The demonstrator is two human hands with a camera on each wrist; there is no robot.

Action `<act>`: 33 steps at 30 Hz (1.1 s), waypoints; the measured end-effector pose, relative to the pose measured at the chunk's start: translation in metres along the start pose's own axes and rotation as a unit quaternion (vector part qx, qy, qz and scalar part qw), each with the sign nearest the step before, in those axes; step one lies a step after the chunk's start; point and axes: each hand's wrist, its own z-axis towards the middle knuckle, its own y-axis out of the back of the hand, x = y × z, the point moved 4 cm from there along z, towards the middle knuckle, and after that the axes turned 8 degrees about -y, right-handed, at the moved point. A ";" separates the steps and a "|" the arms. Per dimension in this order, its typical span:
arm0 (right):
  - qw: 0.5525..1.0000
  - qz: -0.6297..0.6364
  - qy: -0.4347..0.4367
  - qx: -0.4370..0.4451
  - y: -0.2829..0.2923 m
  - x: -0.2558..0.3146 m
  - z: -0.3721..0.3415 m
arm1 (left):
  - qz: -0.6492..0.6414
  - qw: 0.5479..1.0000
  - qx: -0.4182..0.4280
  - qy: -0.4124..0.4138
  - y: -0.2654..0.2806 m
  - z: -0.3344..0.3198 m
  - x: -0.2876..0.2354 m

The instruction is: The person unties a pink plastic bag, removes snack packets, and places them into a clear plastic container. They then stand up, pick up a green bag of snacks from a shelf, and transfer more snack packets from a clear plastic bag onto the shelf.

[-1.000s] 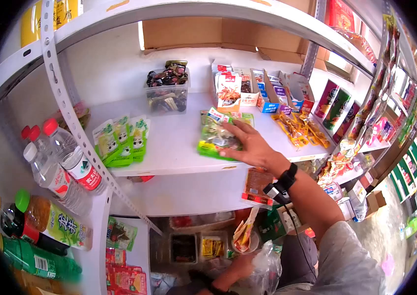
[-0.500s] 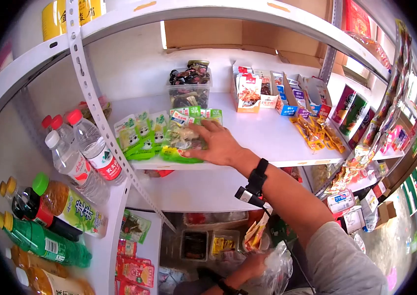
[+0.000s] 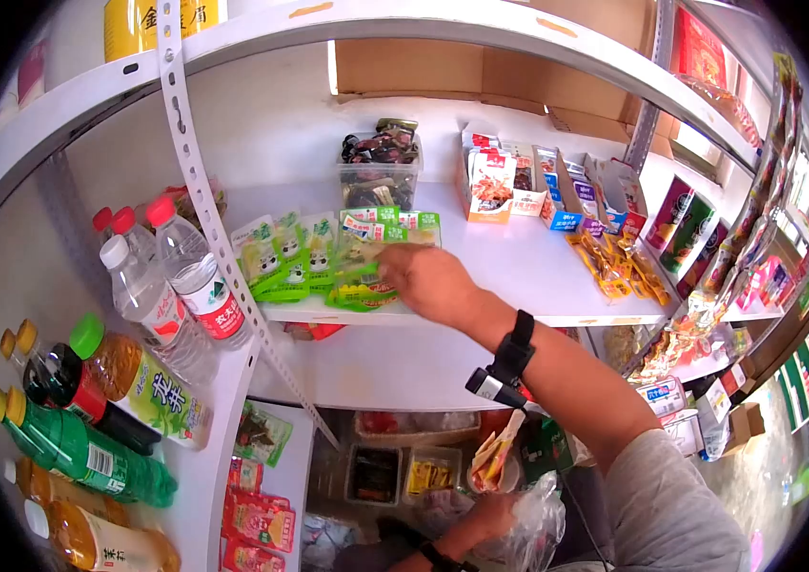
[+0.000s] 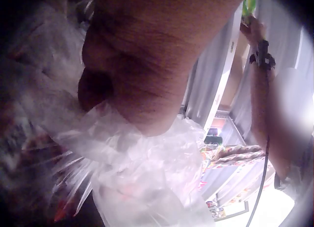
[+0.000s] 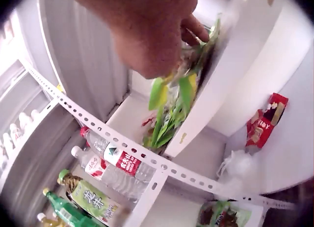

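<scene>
In the head view my right hand (image 3: 431, 283) is at the shelf's front edge, fingers curled at the near side of some green snack packets (image 3: 362, 286). The right wrist view shows the hand (image 5: 154, 38) with its fingers bent round the edge of the packets (image 5: 186, 92). Just left of them, touching, lie green-and-white packets (image 3: 281, 272). Low down, my left hand (image 3: 492, 517) grips a clear plastic bag (image 3: 538, 520). In the left wrist view that hand (image 4: 142, 65) hides its fingertips, with the bag (image 4: 147, 173) hanging beneath.
A tub of dark wrapped snacks (image 3: 379, 176) and snack boxes (image 3: 492, 191) stand behind on the shelf (image 3: 509, 272). Yellow packets (image 3: 614, 267) lie to the right. A perforated post (image 3: 197, 172) and bottles (image 3: 200, 276) stand left.
My right hand has moved left along the shelf with the green packets, up against the green-and-white ones. Its fingers, spread flat before, are now curled. My left hand still grips the bag.
</scene>
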 end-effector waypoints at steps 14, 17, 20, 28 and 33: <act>0.996 -0.019 0.052 -0.070 0.000 -0.006 0.008 | -0.007 0.999 -0.026 0.020 0.018 -0.010 -0.011; 0.997 -0.065 0.033 0.010 -0.017 -0.015 0.008 | 0.041 0.998 -0.056 0.012 0.015 -0.013 -0.006; 0.999 -0.015 -0.016 -0.042 -0.014 -0.014 0.008 | 0.007 0.999 -0.032 0.005 0.012 -0.006 -0.013; 0.998 0.034 0.053 -0.011 0.085 0.021 -0.153 | 0.043 0.999 -0.009 -0.021 0.009 0.015 -0.025; 0.970 0.001 -0.225 0.098 0.119 -0.040 -0.341 | 0.000 0.998 -0.062 -0.029 0.022 0.030 -0.085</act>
